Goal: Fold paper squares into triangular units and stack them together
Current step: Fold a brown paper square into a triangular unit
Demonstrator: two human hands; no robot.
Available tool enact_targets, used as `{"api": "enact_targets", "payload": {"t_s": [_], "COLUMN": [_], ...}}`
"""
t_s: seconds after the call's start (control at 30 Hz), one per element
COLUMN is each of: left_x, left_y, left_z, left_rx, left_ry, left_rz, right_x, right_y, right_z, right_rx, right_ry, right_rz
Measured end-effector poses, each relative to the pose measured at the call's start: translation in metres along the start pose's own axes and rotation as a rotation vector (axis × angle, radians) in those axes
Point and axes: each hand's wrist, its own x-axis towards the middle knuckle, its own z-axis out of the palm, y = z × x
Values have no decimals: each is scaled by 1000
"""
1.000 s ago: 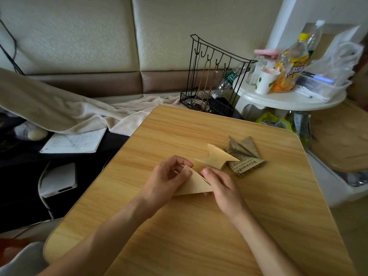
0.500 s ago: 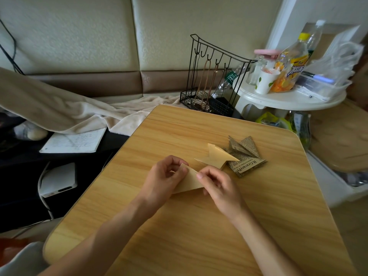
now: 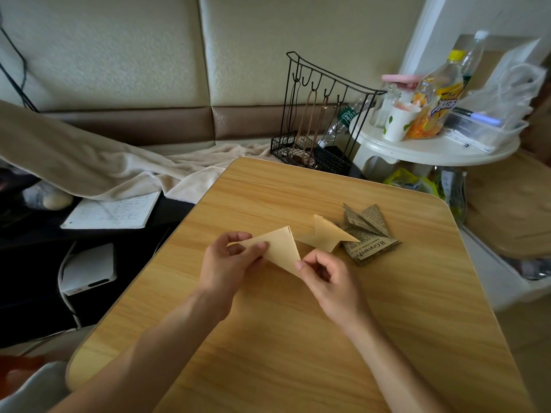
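A tan folded paper triangle (image 3: 281,248) is lifted off the wooden table (image 3: 298,338), held between both hands. My left hand (image 3: 229,263) pinches its left corner between thumb and fingers. My right hand (image 3: 325,274) pinches its lower right corner with thumb and forefinger. Behind it lies another folded tan unit (image 3: 328,234), pointing right and resting partly on a stack of folded newsprint units (image 3: 368,234).
A black wire rack (image 3: 322,114) stands past the table's far edge. A white round side table (image 3: 432,147) at the back right carries a cup, bottles and a plastic tub. To the left lie a beige blanket (image 3: 89,165), a notebook (image 3: 113,210) and a white box (image 3: 88,269).
The tan triangle has been raised off the table and opened toward me; it lay flat under my fingers before. My right hand shifted down to its lower right corner.
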Motion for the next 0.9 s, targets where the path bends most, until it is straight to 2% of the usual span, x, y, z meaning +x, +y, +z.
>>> {"api": "enact_targets", "payload": {"t_s": [0.13,0.3,0.43,0.57,0.73,0.83,0.9], "left_x": [0,-3,-3,-3,-8,-8,-8], "left_y": [0,-2,-3,-3,-4,-4,-4], "left_z": [-1,2,4,3,7,5,4], "left_rx": [124,316,264,346,376,381,381], "left_ry": [-37,-251,-226,-268,-404,-409,-368], "left_rz": [43,82,80,142,49,-8,-6], "right_x": [-2,-1,-1,-1,0,1,-1], "right_y": [-4,-3,2,1,5,6,5], "right_z": [0,-1,1,1,1,1,0], "right_rx": [-30,27,35,-3,21,91,94], "right_ry": [-25,-20,-72,-107,-5,48,40], "right_rz": [-42,36,54,-3,12,48,3]}}
